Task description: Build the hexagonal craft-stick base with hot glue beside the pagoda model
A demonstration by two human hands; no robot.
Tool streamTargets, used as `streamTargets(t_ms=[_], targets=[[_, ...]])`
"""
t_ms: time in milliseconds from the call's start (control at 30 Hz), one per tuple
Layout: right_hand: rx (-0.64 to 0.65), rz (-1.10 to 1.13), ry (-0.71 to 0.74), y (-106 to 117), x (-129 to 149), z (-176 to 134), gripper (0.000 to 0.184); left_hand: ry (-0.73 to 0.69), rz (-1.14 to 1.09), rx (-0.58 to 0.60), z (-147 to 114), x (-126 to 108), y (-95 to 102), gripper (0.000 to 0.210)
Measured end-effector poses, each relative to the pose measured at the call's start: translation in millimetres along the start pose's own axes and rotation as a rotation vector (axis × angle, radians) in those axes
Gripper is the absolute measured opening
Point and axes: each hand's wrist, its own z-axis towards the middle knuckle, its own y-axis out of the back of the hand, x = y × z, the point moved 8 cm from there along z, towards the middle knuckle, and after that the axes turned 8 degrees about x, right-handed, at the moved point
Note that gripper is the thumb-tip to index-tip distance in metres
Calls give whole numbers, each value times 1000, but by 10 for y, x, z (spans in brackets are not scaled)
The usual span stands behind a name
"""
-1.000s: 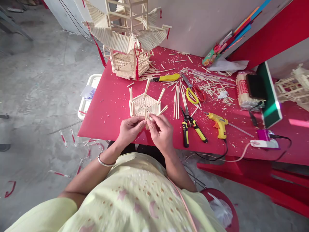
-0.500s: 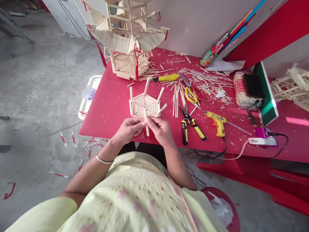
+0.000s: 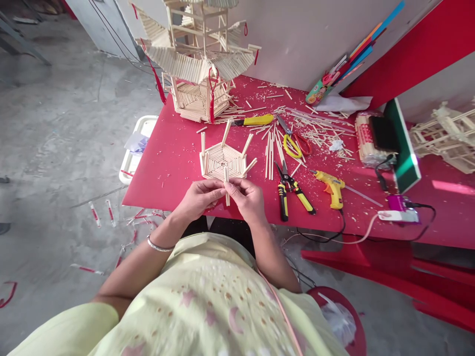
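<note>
Red tabletop (image 3: 163, 173) offers passage left of the stick frame (image 3: 213, 157); cutters (image 3: 291, 185), scissors (image 3: 290, 133) and glue gun (image 3: 333, 186), 3 obstacles, crowd its right.

Wears pale-yellow short-sleeved shirt (image 3: 208, 277) printed with mauve-pink stars (image 3: 188, 297) and crescent moon (image 3: 235, 321), silver-coloured bangle (image 3: 159, 247), black trousers (image 3: 232, 236).

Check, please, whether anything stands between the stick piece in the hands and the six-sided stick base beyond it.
Nothing visible does. The left hand and right hand pinch the stick piece directly before the base, though whether piece and base touch is unclear. The cutters lie apart, to the right.
</note>
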Motion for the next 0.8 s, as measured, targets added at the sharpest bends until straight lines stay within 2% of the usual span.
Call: streamTargets(t_ms=[800], targets=[[-1, 20, -6, -14, -62, -15, 38, 33, 12, -22, -16, 31, 0, 39]])
